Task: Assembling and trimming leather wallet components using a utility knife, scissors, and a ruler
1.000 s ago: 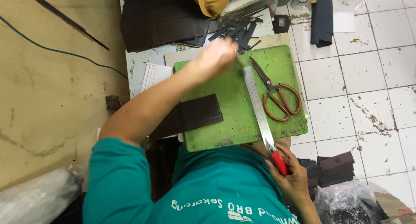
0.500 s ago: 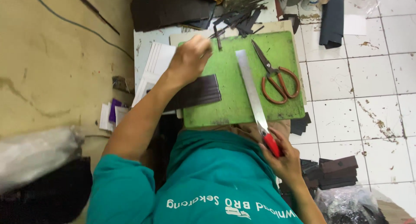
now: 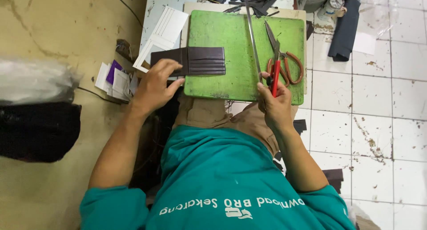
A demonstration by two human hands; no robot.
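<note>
A worker in a teal shirt, seen from above, bends over a green cutting board (image 3: 231,39) set on the lap. The left hand (image 3: 155,85) rests its loosely curled fingers on the left end of a dark brown wallet piece (image 3: 189,61); most of the piece, with its stacked card slots, stretches to the right of the fingertips onto the board, while its left end overhangs the board's edge under the fingers. The right hand (image 3: 275,103) is closed around the red handle of a cutting knife (image 3: 275,76), which points up and away from the knuckles. Just left of that hand's fingers lies a long steel ruler (image 3: 252,36), running up the board. Just beyond the knife tip, touching distance from the fingers, lie orange-handled scissors (image 3: 284,61). White paper patterns (image 3: 164,32) sit above the left hand.
</note>
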